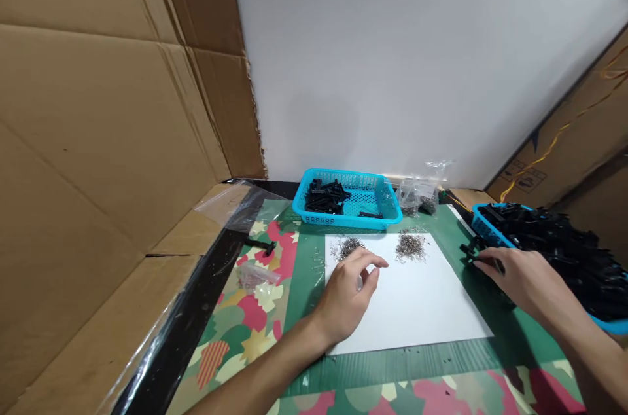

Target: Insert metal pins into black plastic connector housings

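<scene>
Above the white sheet (407, 310) is my left hand (350, 290), its thumb and index finger curved toward each other with a gap between the tips. Just behind it lies a pile of small dark metal pieces (351, 247). A second pile of small brownish metal pieces (411, 245) sits further right on the sheet. My right hand (515, 274) pinches a black plastic part (471, 249) at the right of the green mat, beside the heaped basket.
A blue basket (348, 222) with black parts stands at the back. Another blue basket (483, 222), heaped with black parts (564, 251), is at right. Clear bags (417, 196) lie behind the sheet. A black part (260, 245) and small bag (259, 276) lie at left.
</scene>
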Available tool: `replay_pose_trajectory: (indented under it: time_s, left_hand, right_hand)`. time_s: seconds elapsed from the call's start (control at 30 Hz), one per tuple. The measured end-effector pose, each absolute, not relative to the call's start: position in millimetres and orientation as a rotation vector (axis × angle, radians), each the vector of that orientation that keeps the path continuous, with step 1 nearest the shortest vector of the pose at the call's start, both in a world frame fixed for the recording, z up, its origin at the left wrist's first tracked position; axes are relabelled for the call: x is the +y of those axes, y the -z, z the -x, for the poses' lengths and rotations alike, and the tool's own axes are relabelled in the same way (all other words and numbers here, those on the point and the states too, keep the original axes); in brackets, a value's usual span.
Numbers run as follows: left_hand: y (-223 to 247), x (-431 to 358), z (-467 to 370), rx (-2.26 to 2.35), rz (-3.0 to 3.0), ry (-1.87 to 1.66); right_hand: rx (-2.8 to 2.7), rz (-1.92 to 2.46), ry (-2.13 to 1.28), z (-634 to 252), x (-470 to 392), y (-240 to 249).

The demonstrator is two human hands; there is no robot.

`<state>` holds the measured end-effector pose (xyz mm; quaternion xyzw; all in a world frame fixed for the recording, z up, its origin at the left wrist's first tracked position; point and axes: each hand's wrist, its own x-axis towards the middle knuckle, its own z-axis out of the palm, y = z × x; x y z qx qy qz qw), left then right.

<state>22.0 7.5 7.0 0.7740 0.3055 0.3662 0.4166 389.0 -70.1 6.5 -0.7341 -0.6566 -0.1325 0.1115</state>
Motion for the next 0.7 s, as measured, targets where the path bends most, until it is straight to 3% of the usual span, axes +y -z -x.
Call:
replay_pose_trajectory:
  time_s: [0.17,0.37,0.7]
  left_hand:
    - [-1.1,7.0,-25.0,0.769,-1.967,-0.963]
    - [-3.6,1.4,-21.1,0.813,-2.062,-0.884]
    - [-2.7,-4.0,-17.8,0.769,-2.051,-0.888]
  right_hand:
    - [-1.816,1.983,0.339,-355.4,-44.2,-34.3]
    - [-2.099,1.499,-0.245,-267.4,44.3,-67.9]
    - [-2.302,1.431,-0.487,-236.9,143.1,-36.1]
